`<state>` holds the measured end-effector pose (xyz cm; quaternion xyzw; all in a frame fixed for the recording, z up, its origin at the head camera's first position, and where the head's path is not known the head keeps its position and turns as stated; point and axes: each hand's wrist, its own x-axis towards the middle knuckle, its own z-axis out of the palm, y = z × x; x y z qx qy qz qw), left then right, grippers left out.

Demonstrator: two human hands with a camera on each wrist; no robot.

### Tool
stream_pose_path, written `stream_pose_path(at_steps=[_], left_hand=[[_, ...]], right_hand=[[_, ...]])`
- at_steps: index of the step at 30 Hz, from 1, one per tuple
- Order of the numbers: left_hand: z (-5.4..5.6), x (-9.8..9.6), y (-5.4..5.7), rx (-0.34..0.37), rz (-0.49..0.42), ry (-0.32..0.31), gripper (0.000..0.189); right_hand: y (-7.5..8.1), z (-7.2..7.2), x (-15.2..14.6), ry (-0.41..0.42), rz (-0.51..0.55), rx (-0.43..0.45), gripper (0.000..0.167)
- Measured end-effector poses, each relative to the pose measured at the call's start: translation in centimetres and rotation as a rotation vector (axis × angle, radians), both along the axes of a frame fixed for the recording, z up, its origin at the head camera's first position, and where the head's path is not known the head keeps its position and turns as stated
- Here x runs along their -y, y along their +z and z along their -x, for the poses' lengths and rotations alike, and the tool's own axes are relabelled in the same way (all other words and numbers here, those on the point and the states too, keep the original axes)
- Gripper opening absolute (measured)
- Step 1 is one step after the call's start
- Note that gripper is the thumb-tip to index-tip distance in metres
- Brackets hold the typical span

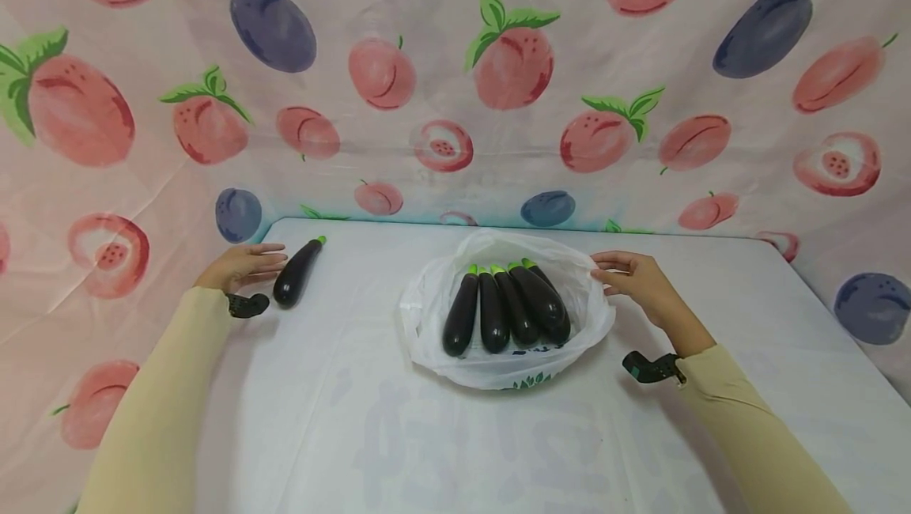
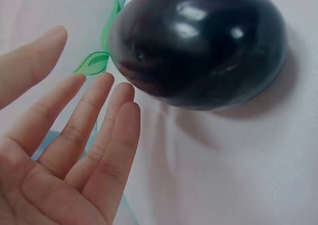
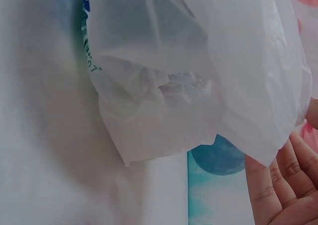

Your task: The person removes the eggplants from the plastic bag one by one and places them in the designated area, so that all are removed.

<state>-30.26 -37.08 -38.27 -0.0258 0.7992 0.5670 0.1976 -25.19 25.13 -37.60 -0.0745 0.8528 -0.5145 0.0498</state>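
At the table's far left, one dark eggplant (image 1: 296, 275) with a green stem end lies by itself. My left hand (image 1: 245, 265) is just left of it, fingers extended and apart. In the left wrist view, the eggplant's rounded end (image 2: 203, 46) is close to the fingertips (image 2: 126, 118), with nothing in the palm. A white plastic bag (image 1: 434, 360) stands spread wide near the middle, several eggplants (image 1: 494, 312) side by side inside. My right hand (image 1: 636, 281) holds the bag's right rim between thumb and fingers; the bag (image 3: 248, 86) partly hides those fingers in the right wrist view.
A white cloth covers the table (image 1: 342, 435). Behind it and along the left hangs a pink fruit-printed curtain (image 1: 398, 16). Each wrist carries a small black camera, the left one (image 1: 247, 306) low over the cloth and the right one (image 1: 649, 368) right of the bag.
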Motion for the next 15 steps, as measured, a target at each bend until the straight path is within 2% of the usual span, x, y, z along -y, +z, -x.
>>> stream_pose_path(at_steps=[6,15], left_hand=[[-0.06,0.21,0.32,-0.016,-0.053,0.009,0.070],[0.02,0.12,0.80,-0.060,-0.042,0.012,0.067]], right_hand=[[-0.12,0.13,-0.01,-0.008,0.002,0.000,0.051],[-0.15,0.09,-0.18,-0.009,-0.013,0.000,0.053]])
